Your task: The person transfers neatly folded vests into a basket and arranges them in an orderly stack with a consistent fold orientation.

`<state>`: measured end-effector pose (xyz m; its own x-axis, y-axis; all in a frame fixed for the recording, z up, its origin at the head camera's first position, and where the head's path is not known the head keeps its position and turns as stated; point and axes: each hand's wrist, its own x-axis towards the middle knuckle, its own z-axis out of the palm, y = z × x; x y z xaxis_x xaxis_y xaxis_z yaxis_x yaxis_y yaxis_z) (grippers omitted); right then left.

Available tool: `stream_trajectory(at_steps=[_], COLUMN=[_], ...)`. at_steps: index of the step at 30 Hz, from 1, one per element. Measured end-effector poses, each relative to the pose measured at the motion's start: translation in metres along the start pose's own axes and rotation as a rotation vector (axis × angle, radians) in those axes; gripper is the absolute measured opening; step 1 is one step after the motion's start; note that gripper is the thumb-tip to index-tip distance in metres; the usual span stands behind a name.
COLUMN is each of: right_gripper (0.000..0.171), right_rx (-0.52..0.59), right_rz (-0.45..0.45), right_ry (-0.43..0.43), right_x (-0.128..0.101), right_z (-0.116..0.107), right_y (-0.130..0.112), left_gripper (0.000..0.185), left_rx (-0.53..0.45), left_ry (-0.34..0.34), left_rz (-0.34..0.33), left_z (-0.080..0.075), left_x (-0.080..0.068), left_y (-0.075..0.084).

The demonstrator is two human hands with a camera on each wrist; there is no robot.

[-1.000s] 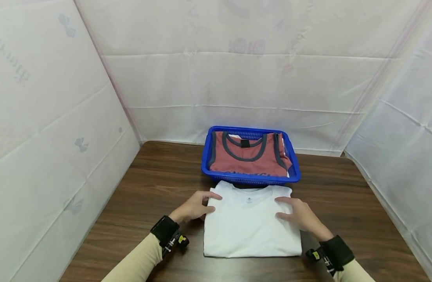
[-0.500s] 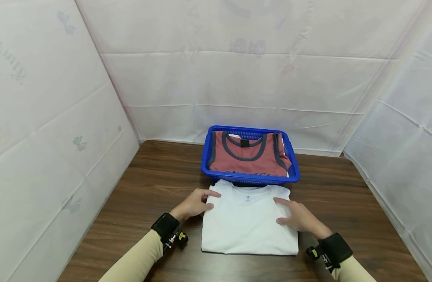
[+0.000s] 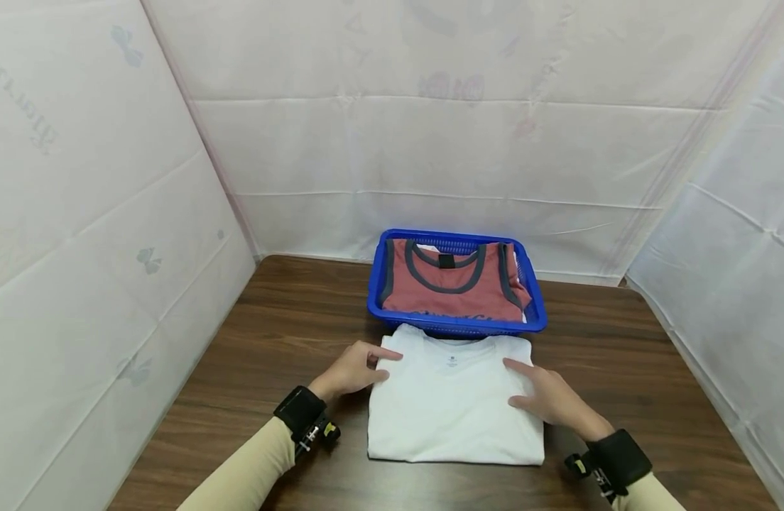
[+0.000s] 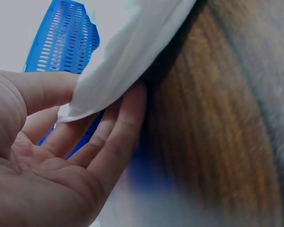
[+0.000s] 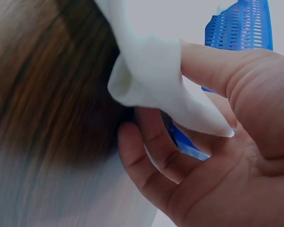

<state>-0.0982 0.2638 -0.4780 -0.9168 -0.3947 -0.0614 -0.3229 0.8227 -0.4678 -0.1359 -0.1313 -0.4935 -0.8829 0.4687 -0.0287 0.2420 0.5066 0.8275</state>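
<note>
A folded white T-shirt point(image 3: 456, 404) lies on the brown table, its neckline and small printed label towards the far side. My left hand point(image 3: 350, 369) holds its left edge, and my right hand point(image 3: 552, 399) holds the right edge. In the left wrist view, the thumb point(image 4: 52, 90) presses on top of the white fabric point(image 4: 118, 56) while the other fingers reach underneath. The right wrist view gives a similar grip: thumb point(image 5: 206, 64) above, fingers below, with a loose fold of cloth point(image 5: 151, 80) hanging between them.
Just beyond the shirt stands a blue plastic basket point(image 3: 374, 284) holding a folded red top point(image 3: 449, 301) with dark grey trim. White sheets hang as walls point(image 3: 430, 156) behind and on both sides of the wooden table point(image 3: 283, 319).
My right hand has shifted very slightly to the right along the shirt's edge. The left hand, shirt and basket stay nearly where they were.
</note>
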Motion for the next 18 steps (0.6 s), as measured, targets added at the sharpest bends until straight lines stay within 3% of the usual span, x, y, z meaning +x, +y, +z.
stream_trajectory(at_steps=[6, 13, 18], right_gripper=[0.069, 0.071, 0.069], right_rx=[-0.002, -0.025, -0.016], right_rz=[-0.023, -0.062, -0.093], right_ry=[0.037, 0.108, 0.185], right_x=[-0.014, -0.03, -0.039], right_z=[-0.003, -0.011, -0.013], right_y=[0.001, 0.0, 0.001], left_gripper=[0.034, 0.034, 0.035], left_rx=[0.056, 0.039, 0.021], left_ry=[-0.035, -0.071, -0.09], left_rz=[0.077, 0.171, 0.172], left_z=[-0.009, -0.018, -0.023], left_x=[-0.004, -0.009, -0.013], left_y=[0.002, 0.008, 0.013])
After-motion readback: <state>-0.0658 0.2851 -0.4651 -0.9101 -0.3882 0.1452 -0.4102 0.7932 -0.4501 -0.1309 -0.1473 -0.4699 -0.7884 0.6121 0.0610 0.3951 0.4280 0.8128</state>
